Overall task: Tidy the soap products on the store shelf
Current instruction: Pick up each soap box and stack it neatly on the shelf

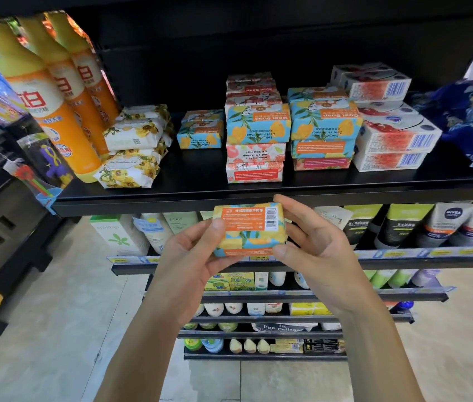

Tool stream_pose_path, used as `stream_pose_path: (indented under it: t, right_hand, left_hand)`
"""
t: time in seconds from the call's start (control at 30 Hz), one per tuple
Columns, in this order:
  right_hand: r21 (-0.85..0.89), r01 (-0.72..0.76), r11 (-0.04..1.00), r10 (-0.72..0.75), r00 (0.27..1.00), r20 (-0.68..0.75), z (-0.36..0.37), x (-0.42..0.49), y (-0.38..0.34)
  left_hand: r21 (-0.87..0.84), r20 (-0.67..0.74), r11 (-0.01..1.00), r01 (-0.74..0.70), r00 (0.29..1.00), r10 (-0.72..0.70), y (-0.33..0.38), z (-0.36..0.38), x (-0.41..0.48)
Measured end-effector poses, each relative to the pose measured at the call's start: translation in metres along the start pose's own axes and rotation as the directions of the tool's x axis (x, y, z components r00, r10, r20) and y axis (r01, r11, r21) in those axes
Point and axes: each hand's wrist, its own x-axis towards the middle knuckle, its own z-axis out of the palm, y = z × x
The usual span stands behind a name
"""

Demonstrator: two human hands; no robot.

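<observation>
Both hands hold one soap bar out in front of the top shelf.

From the head view, the left hand (197,250) and right hand (310,242) curl around opposite ends of a yellow-and-blue soap bar (249,229), thumbs near its bottom edge, forearms angled upward, just below the black shelf (171,195) edge where the stacked soaps (258,126) sit.

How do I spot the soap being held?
Find the black top shelf stacked with soaps. Before its front edge, the left hand and right hand hold one yellow-and-blue soap bar. Only it is off the shelf, orange barcode label showing.
</observation>
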Motion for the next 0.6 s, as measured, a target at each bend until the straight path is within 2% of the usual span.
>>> stream_pose_path:
  t: [0.1, 0.33, 0.6]
  right_hand:
    - [0.023, -0.036, 0.999, 0.036, 0.999, 0.012, 0.001, 0.0, -0.003]
    - [0.071, -0.16, 0.985, 0.17, 0.972, -0.163, 0.01, 0.002, -0.004]
    - [0.088, -0.198, 0.976, 0.212, 0.957, -0.2, 0.011, 0.0, -0.003]
  left_hand:
    - [0.003, -0.013, 1.0, -0.017, 1.0, 0.017, 0.0, 0.0, 0.0]
    - [0.006, -0.04, 1.0, -0.024, 0.999, 0.024, -0.004, 0.004, 0.0]
    - [0.029, -0.034, 0.999, -0.024, 0.999, 0.025, -0.01, 0.004, -0.001]
